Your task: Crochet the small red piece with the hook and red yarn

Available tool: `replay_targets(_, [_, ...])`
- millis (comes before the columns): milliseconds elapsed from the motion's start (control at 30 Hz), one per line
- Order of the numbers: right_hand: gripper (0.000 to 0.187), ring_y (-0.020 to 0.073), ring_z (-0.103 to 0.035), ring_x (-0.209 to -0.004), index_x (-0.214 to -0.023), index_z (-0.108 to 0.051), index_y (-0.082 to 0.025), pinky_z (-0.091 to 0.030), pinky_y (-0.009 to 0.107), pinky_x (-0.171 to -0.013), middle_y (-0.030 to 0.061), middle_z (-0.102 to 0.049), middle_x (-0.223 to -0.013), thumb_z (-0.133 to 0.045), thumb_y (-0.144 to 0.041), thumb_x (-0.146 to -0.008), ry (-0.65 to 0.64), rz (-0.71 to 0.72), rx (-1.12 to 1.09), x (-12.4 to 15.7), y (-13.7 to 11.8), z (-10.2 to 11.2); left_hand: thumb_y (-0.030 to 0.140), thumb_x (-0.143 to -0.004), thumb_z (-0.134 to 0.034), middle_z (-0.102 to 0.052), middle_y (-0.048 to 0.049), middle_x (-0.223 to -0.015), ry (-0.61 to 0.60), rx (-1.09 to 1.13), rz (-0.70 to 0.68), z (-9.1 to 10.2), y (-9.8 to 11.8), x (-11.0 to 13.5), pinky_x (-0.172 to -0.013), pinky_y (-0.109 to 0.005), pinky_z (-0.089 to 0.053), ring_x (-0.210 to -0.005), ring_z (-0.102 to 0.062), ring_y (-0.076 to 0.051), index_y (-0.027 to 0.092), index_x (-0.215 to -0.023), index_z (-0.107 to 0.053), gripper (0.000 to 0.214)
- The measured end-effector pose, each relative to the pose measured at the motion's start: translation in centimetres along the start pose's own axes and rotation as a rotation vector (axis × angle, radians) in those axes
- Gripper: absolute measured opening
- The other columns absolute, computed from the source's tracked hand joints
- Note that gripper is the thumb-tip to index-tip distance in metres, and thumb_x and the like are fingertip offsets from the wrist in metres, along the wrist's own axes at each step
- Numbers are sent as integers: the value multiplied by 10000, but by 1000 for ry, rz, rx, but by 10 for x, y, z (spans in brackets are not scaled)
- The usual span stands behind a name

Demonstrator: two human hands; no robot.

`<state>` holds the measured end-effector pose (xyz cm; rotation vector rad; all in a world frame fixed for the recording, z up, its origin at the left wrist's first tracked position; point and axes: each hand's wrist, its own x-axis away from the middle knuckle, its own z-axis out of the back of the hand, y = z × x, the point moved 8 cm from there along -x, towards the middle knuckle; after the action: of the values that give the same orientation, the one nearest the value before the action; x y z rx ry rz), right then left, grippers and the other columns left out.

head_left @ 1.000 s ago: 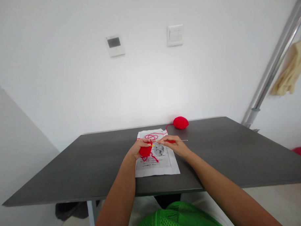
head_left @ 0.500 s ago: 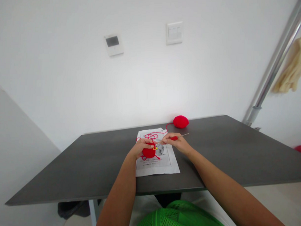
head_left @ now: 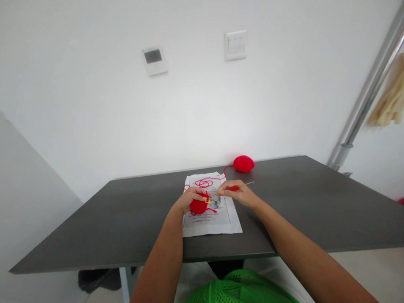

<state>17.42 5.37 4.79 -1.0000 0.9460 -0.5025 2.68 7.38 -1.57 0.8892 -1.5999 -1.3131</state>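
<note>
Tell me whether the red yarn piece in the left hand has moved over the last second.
Yes, slightly: the red yarn piece in the left hand has shifted rightward in the view, judged against the printed sheet.

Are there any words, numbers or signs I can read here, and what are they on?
Nothing is clear enough to read.
Paper: printed lines, too small and blurred.
Wall panel: no readable numbers.
Wall switch: no readable marks.
Red yarn ball: no label showing.
</note>
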Motion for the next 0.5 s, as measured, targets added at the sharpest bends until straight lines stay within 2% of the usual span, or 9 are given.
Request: replay_targets(500, [212,171,-626,-700,-734,-675,-142,-485,306,-696,42,-673,-699,-660,-354,-727,39,-5,-137,-1,3,2,136,-473,-699,-636,-55,-586,-18,101,7,-5,2,2,-498,-228,-339,-481,-526,-112,87,-708,-681,241])
